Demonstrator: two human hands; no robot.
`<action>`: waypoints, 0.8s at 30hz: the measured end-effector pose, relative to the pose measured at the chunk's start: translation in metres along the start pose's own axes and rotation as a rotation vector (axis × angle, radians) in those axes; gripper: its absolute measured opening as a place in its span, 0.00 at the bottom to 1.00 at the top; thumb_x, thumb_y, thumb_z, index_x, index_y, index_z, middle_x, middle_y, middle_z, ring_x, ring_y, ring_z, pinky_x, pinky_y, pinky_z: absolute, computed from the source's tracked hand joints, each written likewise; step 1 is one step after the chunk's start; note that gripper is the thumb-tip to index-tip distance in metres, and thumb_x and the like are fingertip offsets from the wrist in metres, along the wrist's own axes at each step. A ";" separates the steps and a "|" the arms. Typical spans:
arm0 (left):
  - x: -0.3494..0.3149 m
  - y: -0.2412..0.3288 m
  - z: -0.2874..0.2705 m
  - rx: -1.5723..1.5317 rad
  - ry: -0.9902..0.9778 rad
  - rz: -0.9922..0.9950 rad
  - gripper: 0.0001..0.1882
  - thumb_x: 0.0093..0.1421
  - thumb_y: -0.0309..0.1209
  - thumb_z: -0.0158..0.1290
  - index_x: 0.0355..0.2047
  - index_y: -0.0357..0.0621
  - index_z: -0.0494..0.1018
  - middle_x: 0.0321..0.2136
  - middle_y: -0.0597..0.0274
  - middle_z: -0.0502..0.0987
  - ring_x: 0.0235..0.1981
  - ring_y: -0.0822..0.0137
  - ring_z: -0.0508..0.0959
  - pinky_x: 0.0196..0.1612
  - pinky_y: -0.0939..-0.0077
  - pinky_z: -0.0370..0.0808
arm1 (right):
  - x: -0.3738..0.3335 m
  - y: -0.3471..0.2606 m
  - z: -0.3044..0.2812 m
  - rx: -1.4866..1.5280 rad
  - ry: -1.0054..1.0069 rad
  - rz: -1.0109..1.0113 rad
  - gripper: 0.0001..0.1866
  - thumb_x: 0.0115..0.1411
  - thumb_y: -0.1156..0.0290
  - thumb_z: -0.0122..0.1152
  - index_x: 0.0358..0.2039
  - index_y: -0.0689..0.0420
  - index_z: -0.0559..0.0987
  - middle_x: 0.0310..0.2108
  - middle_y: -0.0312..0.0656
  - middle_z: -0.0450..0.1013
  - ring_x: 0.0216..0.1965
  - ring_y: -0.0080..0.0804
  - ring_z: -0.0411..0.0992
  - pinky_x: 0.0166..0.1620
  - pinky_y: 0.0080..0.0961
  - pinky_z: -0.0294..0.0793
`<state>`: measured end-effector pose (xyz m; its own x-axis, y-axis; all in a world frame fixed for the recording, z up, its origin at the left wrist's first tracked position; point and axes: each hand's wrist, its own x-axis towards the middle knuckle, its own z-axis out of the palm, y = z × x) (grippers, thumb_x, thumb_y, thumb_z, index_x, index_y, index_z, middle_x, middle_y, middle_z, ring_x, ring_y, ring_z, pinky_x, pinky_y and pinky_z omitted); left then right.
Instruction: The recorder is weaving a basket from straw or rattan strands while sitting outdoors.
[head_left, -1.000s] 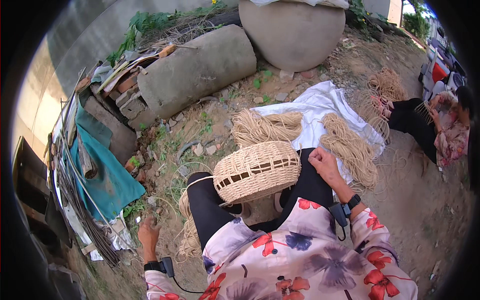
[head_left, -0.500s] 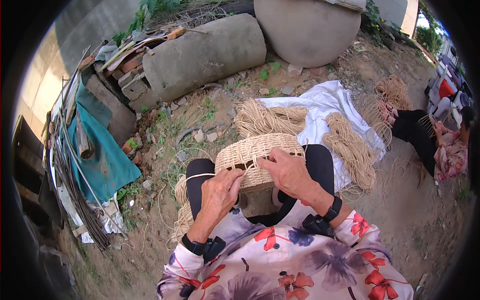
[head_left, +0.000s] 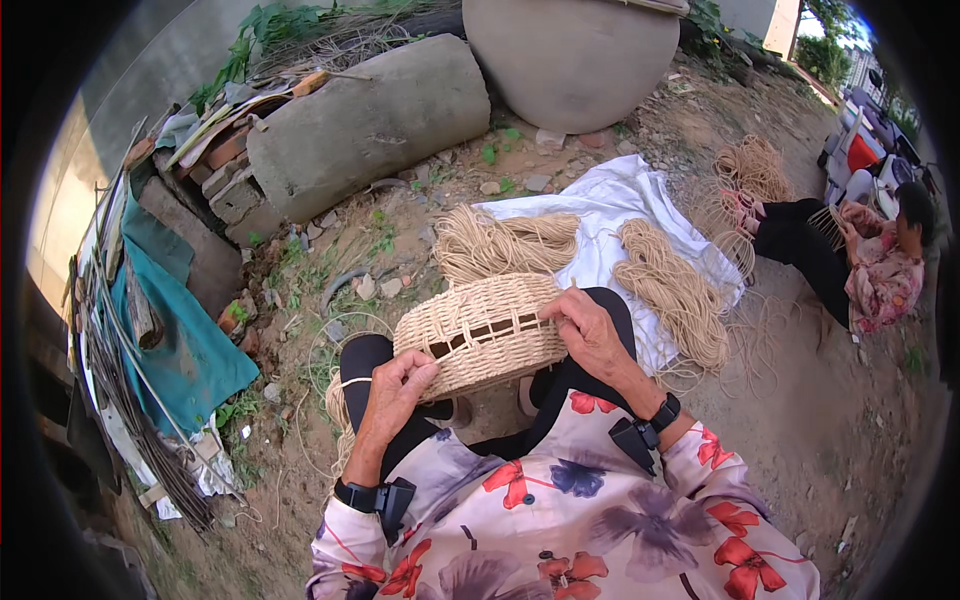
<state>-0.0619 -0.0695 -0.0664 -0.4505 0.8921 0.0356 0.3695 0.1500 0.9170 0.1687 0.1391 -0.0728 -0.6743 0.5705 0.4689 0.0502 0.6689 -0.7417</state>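
A woven straw-coloured basket (head_left: 490,360) rests across my lap between my knees, with a row of dark gaps along its side. A pale cord (head_left: 462,350) stretches along those gaps from one hand to the other. My left hand (head_left: 398,388) is closed at the basket's left end, thumb and forefinger pinching the cord. The cord's loose length trails from that hand over my left knee. At the right end of the gaps, my right hand (head_left: 590,328) is closed in a pinch on the cord against the weave; its fingertips are partly hidden.
Bundles of cord (head_left: 675,295) lie on a white sheet (head_left: 610,215) ahead and to the right. Another person (head_left: 880,265) sits at far right by a wire-like frame. A concrete cylinder (head_left: 370,125), a large round vessel (head_left: 570,65) and a teal cloth (head_left: 185,350) stand beyond.
My hands have moved apart, from near the middle of the basket to its two ends. The cord now runs straight between them, and the basket is tilted more.
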 end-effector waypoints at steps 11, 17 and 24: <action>-0.001 0.011 0.002 -0.103 0.012 -0.058 0.06 0.60 0.30 0.57 0.32 0.39 0.76 0.19 0.78 0.65 0.22 0.84 0.62 0.26 0.85 0.60 | 0.005 -0.037 0.016 -0.091 0.004 -0.212 0.14 0.50 0.84 0.52 0.36 0.57 0.78 0.31 0.43 0.68 0.36 0.43 0.70 0.38 0.35 0.70; 0.002 0.012 0.005 -0.080 0.084 -0.030 0.06 0.60 0.29 0.57 0.35 0.40 0.77 0.18 0.78 0.64 0.21 0.84 0.60 0.25 0.85 0.59 | 0.015 -0.053 0.031 -0.451 -0.118 -0.415 0.14 0.50 0.83 0.52 0.36 0.55 0.78 0.30 0.41 0.68 0.35 0.42 0.69 0.38 0.36 0.69; -0.003 0.005 0.002 -0.151 0.060 -0.058 0.05 0.61 0.28 0.57 0.35 0.40 0.76 0.17 0.80 0.62 0.20 0.85 0.58 0.24 0.87 0.56 | 0.011 -0.003 -0.007 0.312 0.105 0.135 0.14 0.54 0.87 0.43 0.37 0.64 0.77 0.34 0.43 0.75 0.38 0.30 0.75 0.43 0.25 0.73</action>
<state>-0.0570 -0.0699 -0.0629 -0.5167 0.8561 0.0006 0.2177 0.1307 0.9672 0.1664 0.1469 -0.0620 -0.5965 0.7008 0.3913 -0.1045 0.4155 -0.9036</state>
